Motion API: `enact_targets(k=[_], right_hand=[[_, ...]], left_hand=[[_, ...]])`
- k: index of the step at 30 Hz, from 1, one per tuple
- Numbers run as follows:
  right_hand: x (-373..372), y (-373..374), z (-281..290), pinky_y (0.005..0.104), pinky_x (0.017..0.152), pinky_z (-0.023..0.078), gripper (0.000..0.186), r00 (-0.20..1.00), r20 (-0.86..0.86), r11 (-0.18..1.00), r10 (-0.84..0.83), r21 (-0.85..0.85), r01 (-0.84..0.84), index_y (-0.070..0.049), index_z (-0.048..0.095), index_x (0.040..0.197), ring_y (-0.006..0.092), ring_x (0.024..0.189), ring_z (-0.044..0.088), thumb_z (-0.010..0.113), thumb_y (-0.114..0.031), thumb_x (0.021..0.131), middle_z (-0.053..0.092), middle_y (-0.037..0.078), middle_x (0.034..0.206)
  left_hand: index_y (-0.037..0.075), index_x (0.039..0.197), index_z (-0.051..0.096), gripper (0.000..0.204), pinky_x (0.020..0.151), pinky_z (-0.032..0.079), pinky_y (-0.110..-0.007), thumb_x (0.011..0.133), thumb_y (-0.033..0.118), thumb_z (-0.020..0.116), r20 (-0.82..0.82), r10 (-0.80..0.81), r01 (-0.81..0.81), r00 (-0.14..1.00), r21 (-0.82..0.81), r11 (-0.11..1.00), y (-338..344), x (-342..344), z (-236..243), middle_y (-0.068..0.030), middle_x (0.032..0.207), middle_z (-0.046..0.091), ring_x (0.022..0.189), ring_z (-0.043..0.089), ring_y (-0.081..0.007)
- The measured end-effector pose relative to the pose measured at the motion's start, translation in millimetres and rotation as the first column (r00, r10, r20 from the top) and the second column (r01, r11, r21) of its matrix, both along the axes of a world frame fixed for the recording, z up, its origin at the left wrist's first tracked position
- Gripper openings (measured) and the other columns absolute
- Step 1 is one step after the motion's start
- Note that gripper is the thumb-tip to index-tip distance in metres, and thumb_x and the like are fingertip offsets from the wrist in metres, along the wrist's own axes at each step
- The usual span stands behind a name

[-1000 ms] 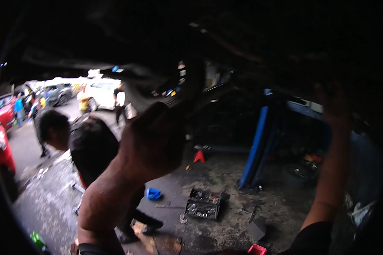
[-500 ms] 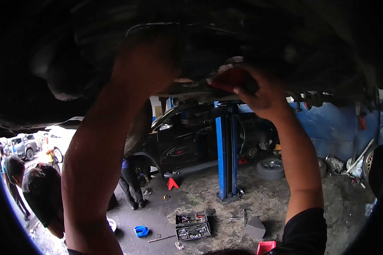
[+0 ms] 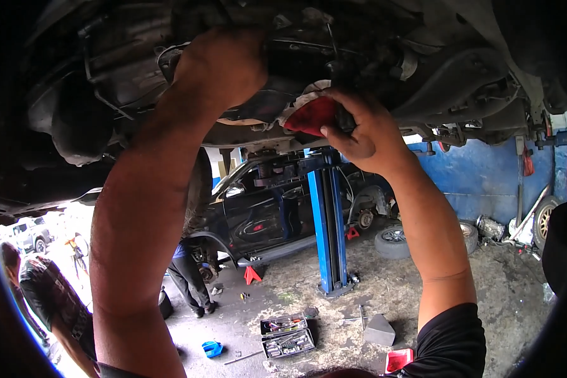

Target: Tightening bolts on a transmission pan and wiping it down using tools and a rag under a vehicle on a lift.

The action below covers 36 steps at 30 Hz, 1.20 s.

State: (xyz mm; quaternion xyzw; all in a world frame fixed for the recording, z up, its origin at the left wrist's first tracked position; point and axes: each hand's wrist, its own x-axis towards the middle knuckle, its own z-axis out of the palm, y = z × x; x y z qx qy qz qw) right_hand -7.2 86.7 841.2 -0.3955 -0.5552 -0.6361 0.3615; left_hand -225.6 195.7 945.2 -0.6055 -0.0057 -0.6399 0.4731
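My left hand (image 3: 227,66) is raised to the underside of a lifted car (image 3: 441,94). Its fingers curl up against the dark metal, closed; whatever they grip is hidden behind the hand. To its right, my right hand (image 3: 365,129) pinches a red, rounded piece with a ragged white rim (image 3: 312,114) between thumb and fingers. That piece is held just below the dark parts, and its exact kind is unclear. A thin cable or rod (image 3: 332,41) hangs above it.
A blue lift post (image 3: 324,227) stands ahead, before a black car (image 3: 258,214). Below lie an open toolbox (image 3: 286,337), a blue container (image 3: 212,348), a red tray (image 3: 398,360) and a red stand (image 3: 252,275). People (image 3: 53,293) bend at left. Wheels (image 3: 394,242) lie at right.
The red piece and my right hand have shifted slightly left. My left hand stays raised at nearly the same spot. The underside looks brighter, and the bent person at left has moved left.
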Motion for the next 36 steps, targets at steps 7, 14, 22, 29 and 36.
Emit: enact_targets(k=[7, 14, 22, 29, 36], right_hand=[[0, 2, 0, 0.0427, 0.089, 0.051, 0.055, 1.0, -0.001, 1.0, 0.01, 0.013, -0.01, -0.013, 0.055, 0.127, 0.0371, 0.104, 0.06, 0.075, -0.018, 0.077, 0.063, 0.016, 0.115], [0, -3, 1, 0.0489, 0.087, 0.051, 0.063, 1.0, 0.009, 0.999, -0.025, -0.02, 0.025, -0.019, 0.047, 0.137, 0.0414, 0.104, 0.059, 0.074, -0.028, 0.08, 0.059, 0.022, 0.116], [-4, -1, -1, 0.0436, 0.091, 0.05, 0.057, 0.999, -0.033, 0.999, 0.013, -0.041, -0.014, -0.014, 0.054, 0.13, 0.0368, 0.107, 0.059, 0.076, -0.02, 0.078, 0.061, 0.017, 0.118], [0, -2, 1, 0.0433, 0.092, 0.05, 0.057, 1.0, -0.025, 1.0, -0.008, -0.03, 0.008, -0.014, 0.053, 0.131, 0.0377, 0.106, 0.06, 0.076, -0.02, 0.078, 0.062, 0.018, 0.118], [4, 1, 2, 0.0452, 0.089, 0.051, 0.061, 1.0, -0.02, 0.999, -0.003, -0.048, 0.002, -0.017, 0.05, 0.134, 0.0394, 0.104, 0.06, 0.076, -0.024, 0.079, 0.061, 0.02, 0.115]], left_hand=[[0.008, 0.088, 0.069, 0.017, 0.066, 0.057, -0.04, 0.073, 0.013, 0.063, 0.014, 0.325, -0.322, 0.946, 0.172, 0.931, 1, 12, -15, -0.0126, 0.085, 0.067, 0.078, 0.068, -0.0256], [0.007, 0.088, 0.069, 0.017, 0.065, 0.057, -0.04, 0.073, 0.015, 0.065, -0.042, 0.142, -0.143, 0.989, -0.033, 0.989, -3, 16, -19, -0.013, 0.089, 0.065, 0.078, 0.067, -0.0266], [0.014, 0.105, 0.069, 0.028, 0.074, 0.058, -0.041, 0.079, 0.017, 0.061, 0.162, 0.14, -0.175, 0.977, 0.227, 0.958, 10, -15, -2, -0.0117, 0.094, 0.069, 0.087, 0.07, -0.03], [0.012, 0.112, 0.068, 0.034, 0.077, 0.058, -0.044, 0.079, 0.013, 0.06, 0.095, 0.117, -0.123, 0.989, 0.06, 0.991, 5, -7, 3, -0.0158, 0.1, 0.066, 0.092, 0.068, -0.0339], [0.012, 0.112, 0.068, 0.033, 0.077, 0.058, -0.043, 0.08, 0.012, 0.059, 0.213, 0.075, -0.107, 0.974, 0.14, 0.984, 6, 6, -3, -0.0182, 0.102, 0.066, 0.093, 0.068, -0.0323]])
